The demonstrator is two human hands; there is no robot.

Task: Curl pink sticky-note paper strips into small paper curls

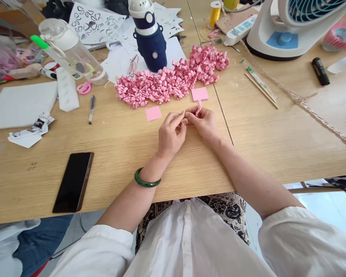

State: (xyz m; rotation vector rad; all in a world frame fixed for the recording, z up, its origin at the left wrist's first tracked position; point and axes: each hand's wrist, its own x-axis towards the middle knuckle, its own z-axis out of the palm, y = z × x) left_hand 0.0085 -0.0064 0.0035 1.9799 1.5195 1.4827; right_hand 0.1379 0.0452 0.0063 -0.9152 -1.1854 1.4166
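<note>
Both hands meet at the middle of the wooden table [118, 154]. My right hand [203, 123] pinches a small rolled pink paper piece [198, 107] that sticks up above its fingers. My left hand [170, 134], with a green bangle [145, 181] on the wrist, has its fingertips pressed to the same piece. Just beyond the hands lies a long heap of curled pink paper pieces [170, 79]. Two flat pink paper squares rest nearby, one [153, 113] to the left and one [200, 94] ahead.
A black phone [73, 181] lies at the front left. A dark blue bottle [148, 36], a clear water bottle [72, 52], cut white paper sheets [95, 23], a pen [91, 109], chopsticks [261, 86], a white fan [291, 27] and a power strip [240, 29] stand further back.
</note>
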